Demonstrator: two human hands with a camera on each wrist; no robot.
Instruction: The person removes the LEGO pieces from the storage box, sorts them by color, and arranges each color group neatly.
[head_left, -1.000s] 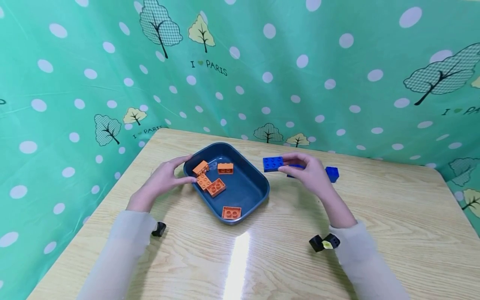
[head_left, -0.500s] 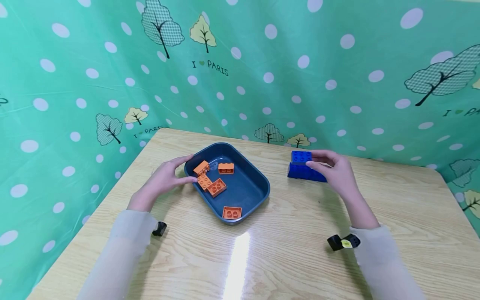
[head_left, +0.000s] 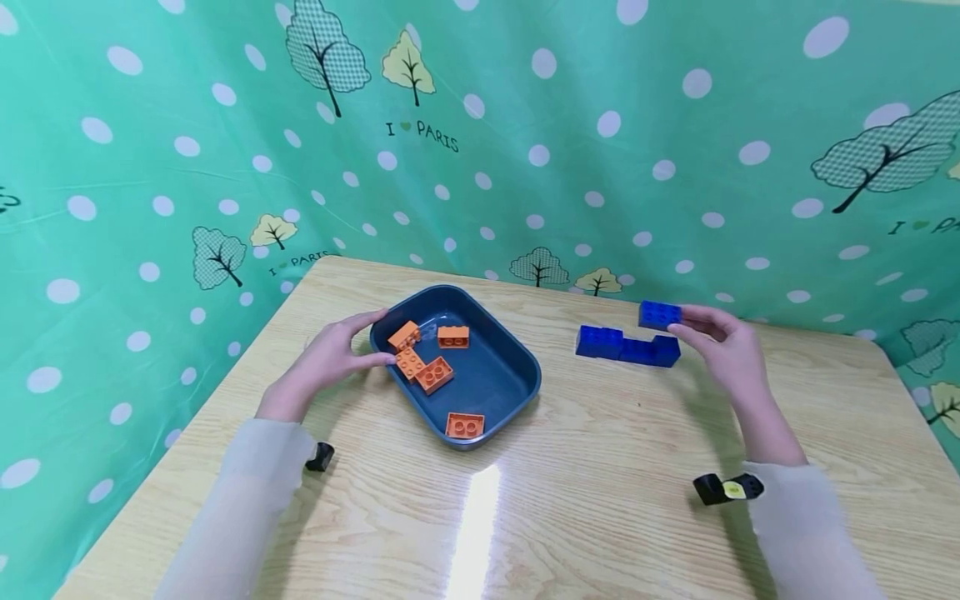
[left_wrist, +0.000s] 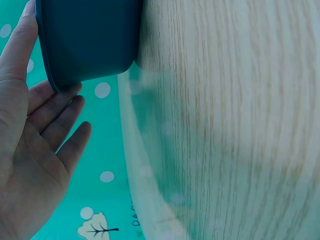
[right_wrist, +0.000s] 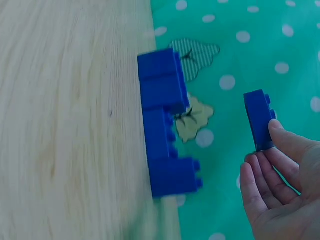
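Note:
My right hand pinches one end of a blue toy building brick between thumb and fingers, studs facing up. It holds the brick raised above the right end of a row of blue bricks. That row is taller at both ends and lower in the middle, as the right wrist view shows its side. My left hand grips the left rim of a dark blue tray, thumb and fingers spread around its corner. Several orange bricks lie inside the tray, some upside down.
Everything stands on a light wooden table, with a bright reflection in front of the tray. A green dotted curtain hangs along the back and left edges, close behind the blue row.
My right hand has carried the blue brick rightward, from beside the tray, past the left part of the blue row, to above its right end. The left hand and tray stay put.

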